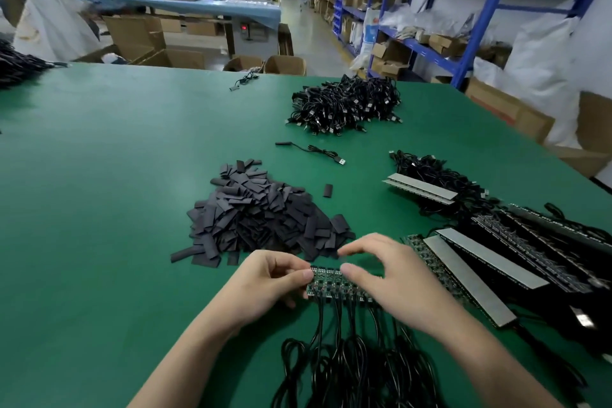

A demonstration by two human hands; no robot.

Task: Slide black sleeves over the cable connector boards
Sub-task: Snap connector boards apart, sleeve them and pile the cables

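A strip of joined green connector boards (331,285) lies on the green table (116,209), with black cables (347,361) trailing toward me. My left hand (268,285) pinches the strip's left end. My right hand (390,278) covers its right part, thumb and forefinger curled above the boards; whether they touch is unclear. A heap of flat black sleeves (261,215) lies just beyond my hands, and one loose sleeve (328,190) lies to its right.
More board strips with cables (490,262) are stacked at the right. A pile of USB cables (347,103) sits further back, a single sleeved cable (314,152) in front of it. Cardboard boxes and blue shelving (463,26) stand beyond the table.
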